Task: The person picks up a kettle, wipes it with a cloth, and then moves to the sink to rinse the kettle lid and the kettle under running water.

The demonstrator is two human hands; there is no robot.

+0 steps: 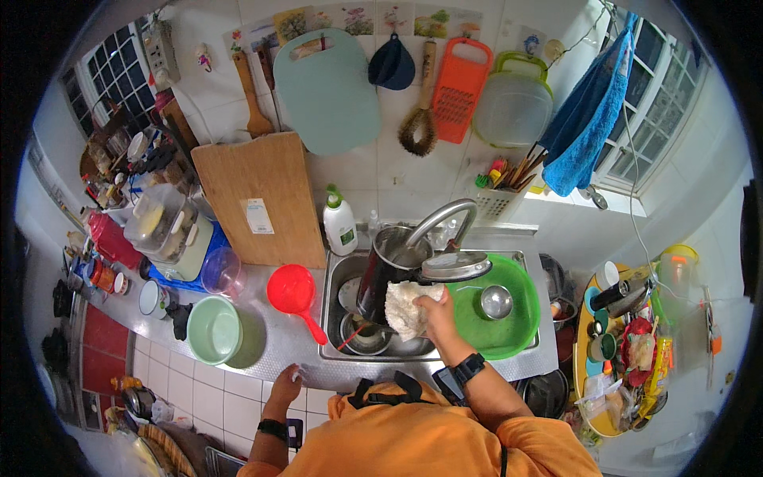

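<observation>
My right hand (440, 316) grips a crumpled white cloth (411, 310) at the near side of a dark electric kettle (374, 283). The kettle stands tilted over the left bowl of the steel sink (326, 340), its mouth uncovered and its metal inside showing. Its round lid (456, 265) hangs out to the right. Above it curves the metal faucet (444, 208), its end over the kettle's mouth. A metal pot (366, 341) lies below in the sink. My left hand (287, 381) is low at the counter's front edge, with something white on its fingers; its grip is unclear.
Right of the kettle, a green basin (517, 322) holds a metal bowl (496, 302). A red ladle (292, 289) and a pale green tub (214, 331) sit on the left counter. Behind stand a white pump bottle (340, 225) and a wooden board (256, 179). A cluttered yellow table (581, 381) is at right.
</observation>
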